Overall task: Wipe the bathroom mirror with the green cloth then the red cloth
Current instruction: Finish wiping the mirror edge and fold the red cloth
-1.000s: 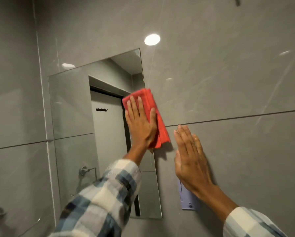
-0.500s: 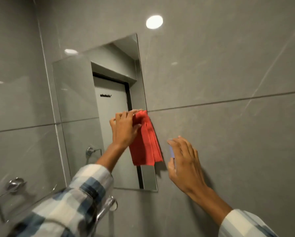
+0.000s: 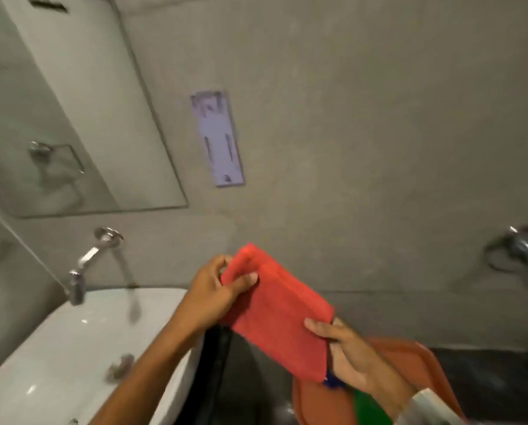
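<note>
— What's the person holding?

— The red cloth (image 3: pixel 282 317), folded into a thick pad, held in the air between both hands. The left hand (image 3: pixel 218 294) pinches its upper left end, thumb on the front and fingers behind. The right hand (image 3: pixel 347 352) grips the lower right corner, thumb across the front.

— Is it anywhere near the mirror?

— No, well apart. The mirror (image 3: pixel 82 118) is up at the left on the grey tiled wall (image 3: pixel 364 133), tilted from where I stand, and it reflects a towel ring. The cloth hangs low, in front of the wall and right of the white washbasin (image 3: pixel 82 348).

— And the green cloth?

— There's a patch of green (image 3: pixel 368 407) under the right wrist, inside an orange-brown tub (image 3: pixel 419 360). It looks like the cloth, but most of it is hidden. Something small and blue peeks out just beside it; I cannot tell what.

— Anything else on that wall?

— A chrome tap (image 3: pixel 88 259) above the basin, a pale lilac plate (image 3: pixel 218 138) stuck to the tiles right of the mirror, and a chrome fitting (image 3: pixel 520 246) far right. It's all rather blurred.
</note>
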